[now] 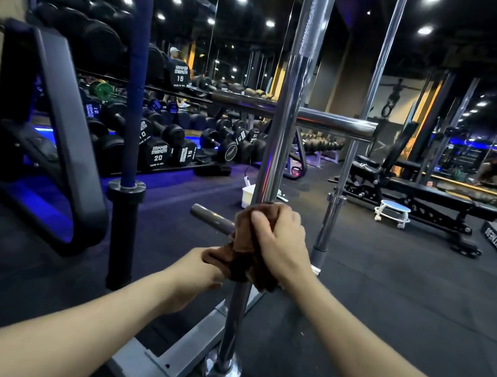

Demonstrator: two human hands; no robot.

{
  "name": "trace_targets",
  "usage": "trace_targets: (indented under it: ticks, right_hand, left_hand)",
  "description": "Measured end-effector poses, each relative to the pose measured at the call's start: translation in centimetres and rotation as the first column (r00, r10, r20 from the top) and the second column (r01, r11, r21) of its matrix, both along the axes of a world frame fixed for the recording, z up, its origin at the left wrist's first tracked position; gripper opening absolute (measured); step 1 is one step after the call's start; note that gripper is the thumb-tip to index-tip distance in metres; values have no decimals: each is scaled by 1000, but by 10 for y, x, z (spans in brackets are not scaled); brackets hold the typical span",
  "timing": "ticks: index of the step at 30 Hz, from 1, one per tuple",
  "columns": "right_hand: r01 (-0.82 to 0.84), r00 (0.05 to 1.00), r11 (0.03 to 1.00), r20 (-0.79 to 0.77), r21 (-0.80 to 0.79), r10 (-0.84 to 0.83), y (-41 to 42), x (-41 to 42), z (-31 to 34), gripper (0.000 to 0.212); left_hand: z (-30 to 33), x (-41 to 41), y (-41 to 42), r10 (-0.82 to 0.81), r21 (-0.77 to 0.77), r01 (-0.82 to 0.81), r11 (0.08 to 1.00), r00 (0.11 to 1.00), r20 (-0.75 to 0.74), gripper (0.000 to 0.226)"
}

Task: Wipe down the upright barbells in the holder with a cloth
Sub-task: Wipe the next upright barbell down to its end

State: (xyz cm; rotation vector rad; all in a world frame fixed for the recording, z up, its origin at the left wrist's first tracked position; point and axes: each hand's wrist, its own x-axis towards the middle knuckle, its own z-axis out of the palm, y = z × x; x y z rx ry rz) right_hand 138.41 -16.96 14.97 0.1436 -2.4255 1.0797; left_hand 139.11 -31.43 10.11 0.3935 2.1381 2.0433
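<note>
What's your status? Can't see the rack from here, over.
Right hand clamps brown cloth round centre chrome barbell; left hand holds cloth's lower end. Blue barbell unattended. Nothing blocking.

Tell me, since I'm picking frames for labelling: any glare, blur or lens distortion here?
Head view: ceiling spots flare white and streak down the chrome barbell; wide-angle bending curves the right barbell; the right hand, left hand and brown cloth look slightly soft.
</note>
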Motion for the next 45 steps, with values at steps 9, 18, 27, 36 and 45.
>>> trace_targets:
  ticks: [9, 18, 27, 36, 45]
  right_hand:
    - [103, 977, 992, -181, -69, -114, -14, -11, 4, 38]
    - [90, 991, 994, -107, 64, -83, -4, -6, -5, 39]
    - [39, 998, 998, -56, -39, -41, -4, -9, -51, 30]
    - [69, 982, 998, -177, -11, -70, -1, -5, -2, 38]
    - [27, 994, 997, 103, 68, -34, 5, 0, -52, 41]
  left_hand:
    - [-19, -18, -4, -27, -41, 26, 999, 999, -37, 37]
    - [-36, -8, -8, -65, -60, 67, 996, 997, 31, 25]
    - [-64, -20, -2, 19, -65, -17, 998, 999, 29, 15]
    - [-65, -12, -5, -95, -66, 101, 993, 991, 94, 26]
    - [-58, -28, -9, -98, -223, 90, 971, 995, -25, 14]
